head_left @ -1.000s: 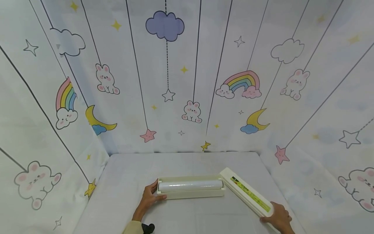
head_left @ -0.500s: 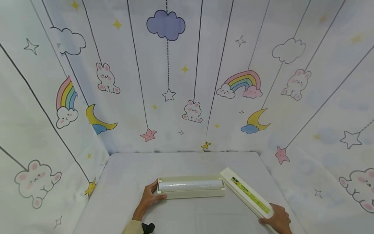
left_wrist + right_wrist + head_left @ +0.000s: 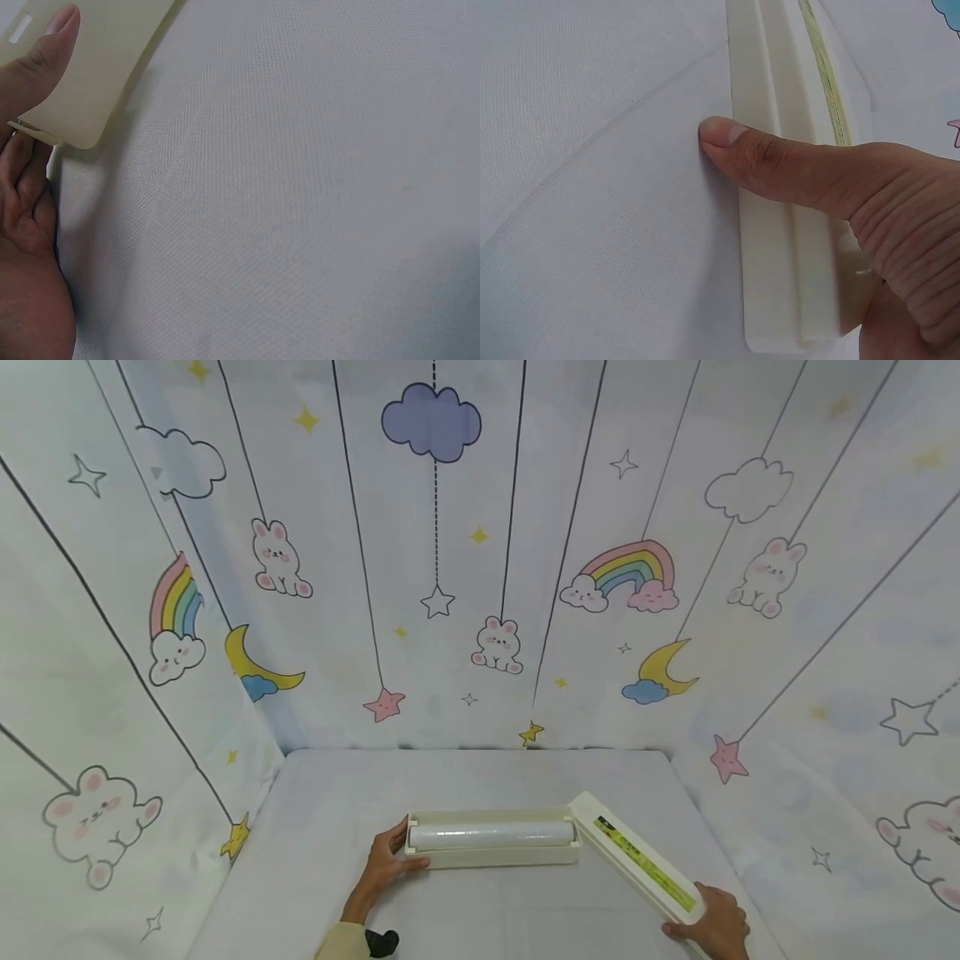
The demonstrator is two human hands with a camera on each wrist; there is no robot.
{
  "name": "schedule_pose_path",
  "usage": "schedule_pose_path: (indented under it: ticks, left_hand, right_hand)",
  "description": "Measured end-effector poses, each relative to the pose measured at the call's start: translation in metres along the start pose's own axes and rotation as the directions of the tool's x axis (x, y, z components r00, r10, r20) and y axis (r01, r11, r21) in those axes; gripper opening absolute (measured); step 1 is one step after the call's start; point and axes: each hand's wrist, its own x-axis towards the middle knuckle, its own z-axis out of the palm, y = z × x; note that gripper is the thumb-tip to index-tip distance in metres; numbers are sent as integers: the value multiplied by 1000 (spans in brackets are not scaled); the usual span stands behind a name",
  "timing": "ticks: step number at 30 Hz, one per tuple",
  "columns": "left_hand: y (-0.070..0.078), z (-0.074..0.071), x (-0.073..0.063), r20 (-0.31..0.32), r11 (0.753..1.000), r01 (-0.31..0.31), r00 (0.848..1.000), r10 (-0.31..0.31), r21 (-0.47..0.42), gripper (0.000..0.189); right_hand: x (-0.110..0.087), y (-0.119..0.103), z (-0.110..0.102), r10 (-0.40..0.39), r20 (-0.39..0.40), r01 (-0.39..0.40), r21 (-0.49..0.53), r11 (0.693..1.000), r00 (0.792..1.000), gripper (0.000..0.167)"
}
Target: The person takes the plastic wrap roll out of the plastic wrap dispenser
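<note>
Gripping box (image 3: 495, 859) with left hand (image 3: 384, 865) and lid (image 3: 647, 866) with right hand (image 3: 716, 924), you have the lid slanting far-left toward the box's right end.

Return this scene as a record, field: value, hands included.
left hand: grips left end of box
right hand: grips near end of lid
box: open, long, off-white
contents: shiny whitish roll, lengthwise
lid: off, slanting at box's right; green-yellow label up
surface: white-covered table
backdrop: white, printed rabbits, stars, rainbows
</note>
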Motion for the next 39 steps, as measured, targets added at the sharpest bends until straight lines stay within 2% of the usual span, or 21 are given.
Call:
schedule_pose_path:
  ticks: [3, 5, 8, 12, 16, 18, 21, 23, 25, 28, 31, 33, 35, 37, 39]
  left_hand:
    - [4, 0, -1, -5, 1000, 24, 1000, -24, 7, 101]
    - [5, 0, 0, -3, 998, 63, 998, -63, -15, 102]
    - [4, 1, 1, 0, 994, 99, 995, -99, -34, 104]
    - [1, 1, 0, -12, 992, 123, 992, -123, -36, 105]
    - [5, 2, -1, -15, 993, 111, 994, -111, -26, 104]
    - [8, 1, -1, -14, 994, 107, 994, -108, -31, 104]
    - [8, 1, -1, -15, 994, 104, 994, -104, -23, 103]
    - [7, 0, 0, -13, 995, 94, 995, -94, -13, 104]
    - [5, 0, 1, -12, 997, 72, 997, -72, 3, 104]
    - [2, -2, 1, -10, 999, 28, 1000, -28, 32, 103]
    - [1, -3, 2, -2, 998, -20, 1000, 20, 59, 102]
    - [1, -3, 2, -1, 999, -24, 1000, 24, 48, 102]
    - [3, -3, 2, 0, 999, -9, 1000, 9, 33, 103]
    - [4, -2, 1, -4, 1000, 18, 1000, -18, 22, 103]
    - [4, -1, 1, -5, 999, 49, 999, -49, 18, 104]
  right_hand:
    - [1, 1, 2, 16, 3, -16, -15, 1000, 1000, 137]
    - [3, 2, 3, 34, 16, -33, -37, 999, 999, 137]
    - [8, 4, 5, 65, 46, -60, -102, 993, 997, 138]
    - [13, 3, 1, 59, 95, -41, -188, 981, 994, 150]
    - [13, -14, -22, -38, 93, 55, -190, 980, 995, 155]
    - [16, -29, -37, -107, 64, 117, -165, 979, 992, 148]
    - [23, -55, -58, -222, -15, 219, -115, 969, 975, 128]
    - [28, -75, -66, -292, -95, 287, -61, 956, 952, 117]
    - [32, -94, -72, -357, -176, 363, -1, 932, 917, 106]
    - [37, -121, -77, -444, -277, 477, 63, 877, 852, 92]
    - [42, -148, -80, -512, -334, 567, 88, 819, 791, 79]
    - [46, -165, -80, -557, -355, 623, 97, 777, 751, 73]
    - [48, -181, -79, -595, -354, 667, 121, 735, 721, 69]
    - [48, -195, -76, -625, -343, 697, 142, 703, 701, 66]
    - [48, -207, -74, -646, -326, 713, 152, 685, 690, 65]
